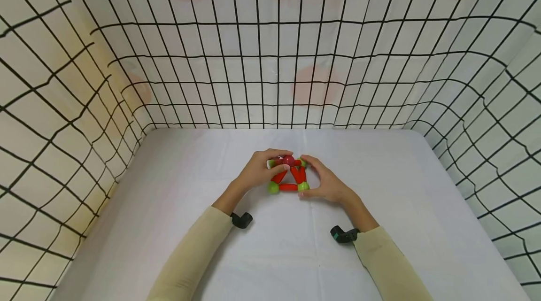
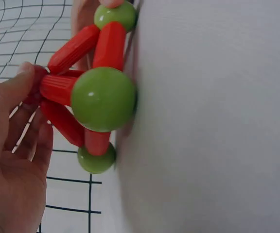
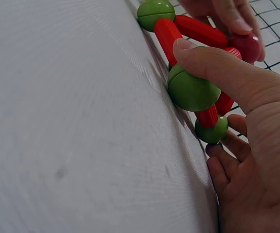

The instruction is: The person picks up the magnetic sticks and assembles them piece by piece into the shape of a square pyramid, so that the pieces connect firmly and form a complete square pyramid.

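Note:
A small pyramid of red ribbed rods [image 1: 289, 188] joined by green balls [image 1: 303, 187] stands on the white surface, topped by a dark red ball [image 1: 289, 160]. My left hand [image 1: 258, 169] holds that red ball between thumb and fingers, seen also in the left wrist view. On the pyramid's right side, my right hand [image 1: 330, 186] spans two corners. Its thumb presses near the closer green ball [image 3: 193, 88], while its fingers curl by the farther green ball [image 3: 212, 130]. The far left corner is partly hidden by my left hand in the head view.
A white cloth-like surface [image 1: 287, 249] lies under the pyramid. Black wire grid walls [image 1: 270, 57] rise behind it and on both sides, with pale sheeting behind the wires. A dark wrist camera [image 1: 242, 220] sits on the left wrist, another dark camera [image 1: 343, 235] on the right.

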{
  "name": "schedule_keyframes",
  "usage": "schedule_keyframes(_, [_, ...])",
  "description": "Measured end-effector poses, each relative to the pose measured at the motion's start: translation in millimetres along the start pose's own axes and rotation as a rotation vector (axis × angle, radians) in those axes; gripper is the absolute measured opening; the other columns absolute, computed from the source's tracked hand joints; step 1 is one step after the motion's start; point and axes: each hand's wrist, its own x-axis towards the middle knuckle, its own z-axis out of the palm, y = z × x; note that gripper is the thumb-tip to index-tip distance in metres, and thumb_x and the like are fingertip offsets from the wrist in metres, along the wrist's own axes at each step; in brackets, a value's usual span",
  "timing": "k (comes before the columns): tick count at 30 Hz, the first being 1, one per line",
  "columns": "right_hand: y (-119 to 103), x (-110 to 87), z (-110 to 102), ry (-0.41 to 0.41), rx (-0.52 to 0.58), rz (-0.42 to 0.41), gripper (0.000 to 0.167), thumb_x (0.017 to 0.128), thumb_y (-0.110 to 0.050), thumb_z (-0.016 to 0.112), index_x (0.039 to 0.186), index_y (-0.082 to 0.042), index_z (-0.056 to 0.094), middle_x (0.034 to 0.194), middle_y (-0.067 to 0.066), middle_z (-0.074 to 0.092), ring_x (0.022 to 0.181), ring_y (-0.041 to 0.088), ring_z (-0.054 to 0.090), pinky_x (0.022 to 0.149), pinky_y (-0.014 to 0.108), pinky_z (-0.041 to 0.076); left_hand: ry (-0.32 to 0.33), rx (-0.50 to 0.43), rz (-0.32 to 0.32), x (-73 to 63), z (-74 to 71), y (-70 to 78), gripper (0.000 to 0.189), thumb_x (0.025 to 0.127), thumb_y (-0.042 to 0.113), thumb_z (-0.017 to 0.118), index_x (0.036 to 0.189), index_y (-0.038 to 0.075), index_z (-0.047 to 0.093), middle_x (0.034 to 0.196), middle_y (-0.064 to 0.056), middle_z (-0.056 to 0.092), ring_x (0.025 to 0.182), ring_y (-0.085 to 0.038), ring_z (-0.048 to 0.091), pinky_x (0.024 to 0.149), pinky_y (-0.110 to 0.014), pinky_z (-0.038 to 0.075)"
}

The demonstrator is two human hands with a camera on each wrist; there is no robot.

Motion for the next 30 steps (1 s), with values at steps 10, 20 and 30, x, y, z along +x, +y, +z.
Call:
schedule_keyframes(10, [1.7, -0.6, 0.3, 0.004, -0.002, -0.003, 0.111, 0.074, -0.042, 0.093, 0.162, -0.029, 0.027, 0.171, 0.001, 0.022, 0.159, 0.033, 0.020, 0.125, 0.061, 0.023, -0.016, 0.012, -0.010, -5.4, 5.7, -1.1, 0.042, 0.096, 0.024, 0.074, 0.138, 0.020, 0.067, 0.132, 0.000, 0.069, 0.107, -0.018, 0.065, 0.094, -0.041, 0.060])
schedule_keyframes(20, [4.5, -2.9, -1.4, 0.004, 0.002, -0.014, 0.111, 0.074, -0.042, 0.093, 0.162, -0.029, 0.027, 0.171, 0.001, 0.023, 0.159, 0.033, 0.019, 0.126, 0.061, 0.022, -0.039, 0.086, 0.050, -10.0, 8.4, -0.5, 0.066, 0.085, 0.023, 0.086, 0.146, 0.019, 0.060, 0.141, 0.002, 0.065, 0.124, -0.019, 0.059, 0.105, -0.045, 0.053])
schedule_keyframes(30, [7.0, -1.9, -0.8, 0.007, -0.006, -0.001, 0.111, 0.074, -0.047, 0.092, 0.162, -0.030, 0.027, 0.171, -0.003, 0.023, 0.159, 0.030, 0.021, 0.125, 0.060, 0.025, -0.045, 0.115, 0.004, -11.8, 10.9, -3.3, 0.067, 0.088, 0.029, 0.084, 0.149, 0.026, 0.056, 0.124, 0.005, 0.067, 0.105, -0.022, 0.059, 0.080, -0.033, 0.054])
